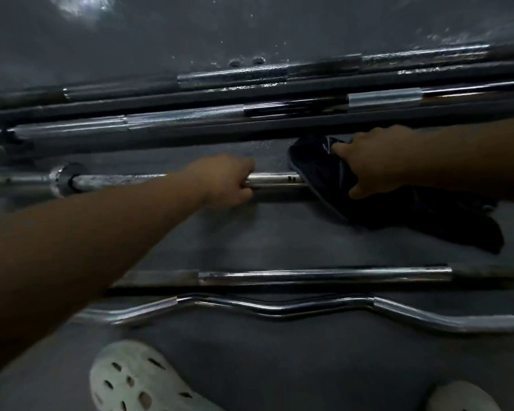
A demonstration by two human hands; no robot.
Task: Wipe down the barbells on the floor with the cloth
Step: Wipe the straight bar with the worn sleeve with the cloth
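Middle barbell lies flat on the dark floor — the reference for everything here. Left hand curled around its shaft, gripping it. Right hand just to the right, fingers closed on a dark cloth that drapes over the same bar and trails across the floor. Hands near each other, not touching. Beyond this bar — several long barbells side by side. Nearer than it, a straight chrome bar, then a wavy curl bar. Nearest, two white perforated clogs.
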